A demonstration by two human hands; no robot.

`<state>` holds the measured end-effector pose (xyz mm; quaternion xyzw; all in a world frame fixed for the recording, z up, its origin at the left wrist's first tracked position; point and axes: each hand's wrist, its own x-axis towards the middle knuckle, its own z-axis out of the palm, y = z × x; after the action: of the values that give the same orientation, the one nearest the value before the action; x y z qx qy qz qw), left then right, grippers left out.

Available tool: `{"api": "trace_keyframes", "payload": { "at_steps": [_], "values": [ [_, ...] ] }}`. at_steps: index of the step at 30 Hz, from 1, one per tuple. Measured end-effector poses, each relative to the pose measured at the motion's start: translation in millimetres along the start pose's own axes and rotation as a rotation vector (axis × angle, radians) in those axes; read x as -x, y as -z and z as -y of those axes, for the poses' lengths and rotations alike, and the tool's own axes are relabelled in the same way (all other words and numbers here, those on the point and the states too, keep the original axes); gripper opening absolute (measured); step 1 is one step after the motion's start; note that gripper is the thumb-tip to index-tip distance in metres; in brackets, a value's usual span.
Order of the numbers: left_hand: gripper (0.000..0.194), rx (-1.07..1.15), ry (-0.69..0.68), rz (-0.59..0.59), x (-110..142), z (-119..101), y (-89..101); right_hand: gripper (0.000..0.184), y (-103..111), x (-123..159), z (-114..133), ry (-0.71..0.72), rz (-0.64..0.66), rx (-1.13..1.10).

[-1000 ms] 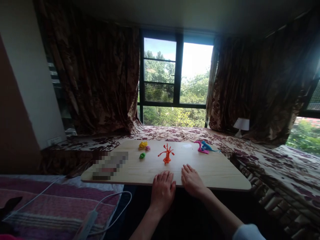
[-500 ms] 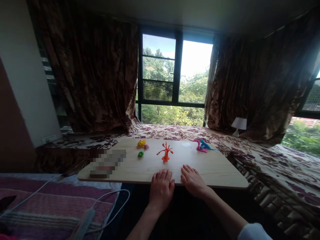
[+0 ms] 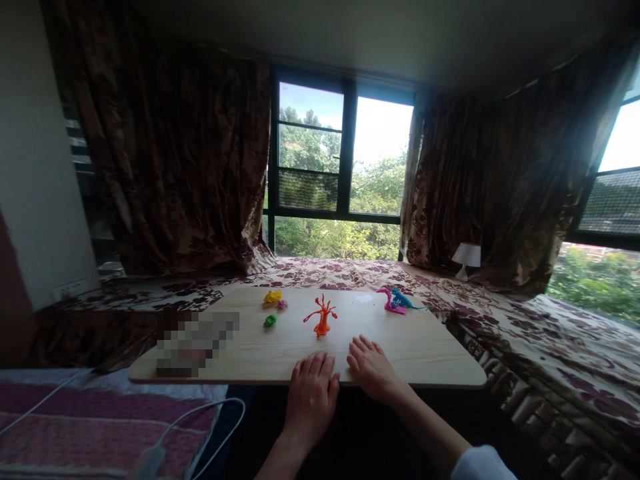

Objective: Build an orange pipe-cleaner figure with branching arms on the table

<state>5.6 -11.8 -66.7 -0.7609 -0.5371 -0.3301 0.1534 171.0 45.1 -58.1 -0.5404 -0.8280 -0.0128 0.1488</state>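
Note:
My left hand (image 3: 313, 387) lies palm down on the near edge of a pale wooden table (image 3: 415, 347), fingers stretched forward and holding nothing. Just to its right, my right hand (image 3: 369, 363) rests flat on the same edge, its fingers also extended. Beyond both hands stands an orange clay-like figure (image 3: 323, 321) shaped like a tree with thin branches; neither hand touches it. Lumps of yellow (image 3: 273, 297), pink (image 3: 283, 304) and green clay (image 3: 270, 321) sit to the left. Toward the far right are a magenta curved figure (image 3: 395, 305) and a blue long-tailed figure (image 3: 403, 300), close together.
A blurred-out flat item (image 3: 200, 343) occupies the table's left end. Behind the table is a flower-patterned ledge (image 3: 330, 268) with a small white lamp (image 3: 468, 255). At lower left, a white cable (image 3: 235, 427) loops over a striped bedspread (image 3: 125, 433).
The whole view has shifted a little, so the table and objects appear farther left and slightly lower. Both hands stay resting at the table edge, and the clay figures keep their places.

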Motion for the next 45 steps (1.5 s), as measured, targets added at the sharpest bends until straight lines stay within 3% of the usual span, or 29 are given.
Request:
{"api": "trace_keyframes", "payload": {
  "at_steps": [3,6,11,14,18,20,23,28,31,35,37,41,45],
  "values": [
    [0.032,0.004,0.001,0.005,0,-1,1.5,0.048,2,8,2,0.030,0.033,0.001],
    [0.032,-0.002,0.004,0.004,0,-1,2.2,0.047,8,-17,-8,-0.125,0.139,-0.004],
    [0.032,-0.015,0.005,0.010,0,1,0.5,0.048,15,-53,-22,-0.224,0.112,0.004],
    [0.032,-0.010,0.007,0.009,0,1,-0.1,0.049,10,-35,-13,-0.169,0.097,0.017],
    [0.032,-0.009,0.009,0.003,0,-1,0.8,0.048,5,4,4,0.057,0.056,0.011],
    [0.032,-0.011,0.011,0.003,0,-1,1.6,0.047,7,7,4,0.079,0.075,-0.001],
    [0.033,-0.012,0.008,0.014,0,-1,2.0,0.047,12,-15,-7,-0.054,0.164,-0.014],
    [0.033,-0.022,-0.009,0.003,0,1,0.6,0.047,19,-51,-25,-0.150,0.146,-0.001],
    [0.032,-0.014,-0.009,-0.013,0,1,0.7,0.047,15,-35,-16,-0.104,0.140,0.015],
    [0.032,-0.001,0.005,-0.009,0,-1,1.3,0.050,9,8,2,0.141,0.086,0.010],
    [0.031,-0.005,0.011,-0.011,0,-2,1.1,0.050,10,14,4,0.185,0.091,0.003],
    [0.031,-0.018,-0.002,-0.016,0,-2,0.6,0.048,18,-18,-11,-0.064,0.203,0.015],
    [0.033,-0.032,-0.023,-0.011,-1,0,0.6,0.047,26,-49,-23,-0.148,0.172,0.026]
  ]
}}
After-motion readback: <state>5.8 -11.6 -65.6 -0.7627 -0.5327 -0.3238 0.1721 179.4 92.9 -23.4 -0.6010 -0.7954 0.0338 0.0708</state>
